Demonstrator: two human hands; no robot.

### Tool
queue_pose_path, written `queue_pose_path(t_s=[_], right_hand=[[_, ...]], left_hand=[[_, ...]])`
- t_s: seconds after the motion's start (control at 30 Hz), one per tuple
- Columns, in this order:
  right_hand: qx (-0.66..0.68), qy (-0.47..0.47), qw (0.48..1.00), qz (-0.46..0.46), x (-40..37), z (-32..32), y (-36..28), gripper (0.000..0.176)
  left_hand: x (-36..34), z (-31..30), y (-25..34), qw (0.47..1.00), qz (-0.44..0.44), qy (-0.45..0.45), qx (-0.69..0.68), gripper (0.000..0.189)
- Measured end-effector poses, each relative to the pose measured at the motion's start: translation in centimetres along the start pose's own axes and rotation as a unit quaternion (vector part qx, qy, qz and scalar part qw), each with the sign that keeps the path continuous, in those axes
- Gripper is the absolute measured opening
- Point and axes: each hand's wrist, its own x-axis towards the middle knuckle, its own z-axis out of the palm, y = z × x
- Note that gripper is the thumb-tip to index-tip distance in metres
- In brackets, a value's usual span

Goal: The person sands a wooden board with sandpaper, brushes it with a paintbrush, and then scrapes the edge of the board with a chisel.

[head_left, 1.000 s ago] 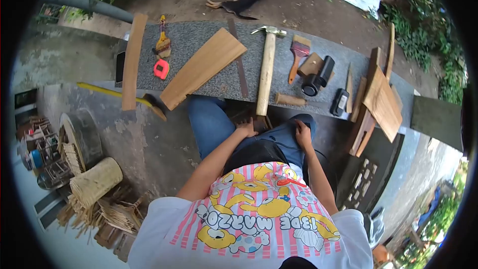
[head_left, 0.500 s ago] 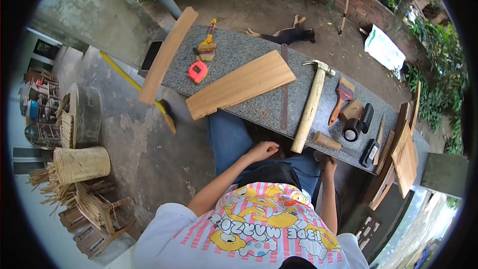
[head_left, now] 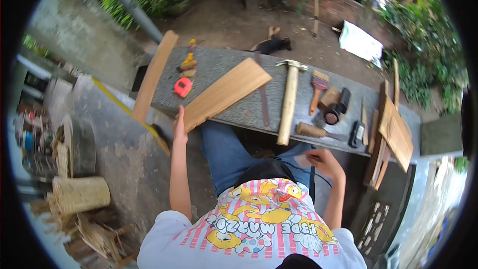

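Observation:
My left hand is at the left end of a wide wooden board, its fingers stretched out along the board's end. The board lies slanted on the stone bench top, overhanging its near edge. Over my lap, my right hand is closed on a small, pale, flat piece; a thin dark cord runs beside it. A hammer rests right of the board, with a flat metal strip between them.
A narrow plank, a pink tape measure and a yellow-handled brush are at the left. Toward the right are another brush, a wooden-handled tool, a black cylindrical tool and stacked wood pieces. A dog lies beyond.
My left hand has moved from my lap up and left to the board's end. My right hand has risen, showing the pale piece. The whole view has shifted slightly.

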Motion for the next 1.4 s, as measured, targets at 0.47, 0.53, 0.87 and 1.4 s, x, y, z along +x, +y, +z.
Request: queue_pose_path(t_s=[0.47, 0.53, 0.87, 1.4], right_hand=[[0.188, 0.171, 0.961, -0.112, -3.0, 1.1, -1.7, 0.026], [0.175, 0.198, 0.959, -0.101, -4.0, 0.6, -1.9, 0.029], [-0.075, 0.482, 0.840, -0.237, -3.1, 2.5, -0.1, 0.046], [-0.363, 0.070, 0.928, -0.042, 7.2, -16.9, 0.2, 0.078]], left_hand=[[-10.3, 5.6, 0.9, 0.992, 0.088, -0.019, -0.091, 0.058], [-10.4, 6.8, -0.4, 0.994, 0.082, -0.031, -0.065, 0.055], [-6.3, 7.6, -4.0, 0.990, 0.046, -0.088, 0.103, 0.036], [-8.2, 8.9, -2.4, 0.989, 0.060, -0.046, 0.130, 0.039]])
